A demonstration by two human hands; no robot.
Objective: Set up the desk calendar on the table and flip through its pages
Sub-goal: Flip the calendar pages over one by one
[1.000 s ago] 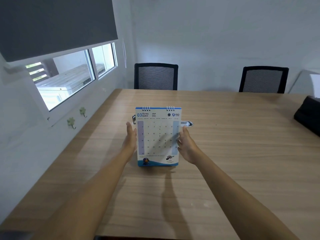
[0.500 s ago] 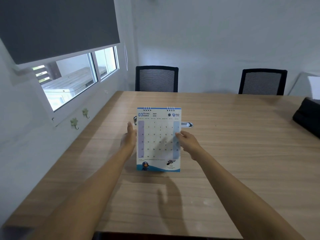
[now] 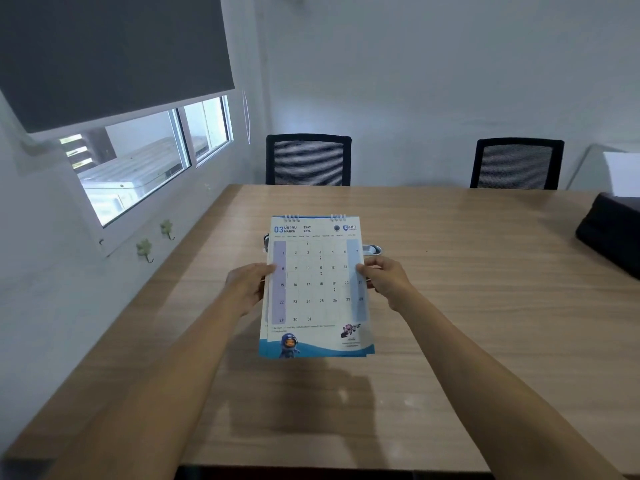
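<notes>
- Head cam shows the left hand [image 3: 247, 285] pinching the left edge of the desk calendar [image 3: 316, 289], thumb on the front by the purple column, the rest of the fingers tucked behind where I can't see them.
- Right hand [image 3: 386, 278] mirrors that on the right edge, closed on the page stack at about the same height, thumb over the blue column.
- Both grips sit roughly mid-height on the sides, which I'd guess is so the thing stays level and the pages don't flop while it's in the air.
- Calendar is lifted clear of the desk [image 3: 485, 306], face tilted toward the camera and showing March, spiral rings along the far top edge. Its shadow falls on the wood below, so it's not resting on anything.
- Bottom edges of the pages look slightly fanned; can't tell if the stand is folded out behind.
- Some small shiny object [image 3: 372, 250] pokes out from behind the right side, lying on the desk. No idea what it is.
- Further out: two black chairs [image 3: 308, 160] on the far side and a dark bag [image 3: 611, 230] at the right edge.
- Judging by this, setup isn't done yet.
</notes>
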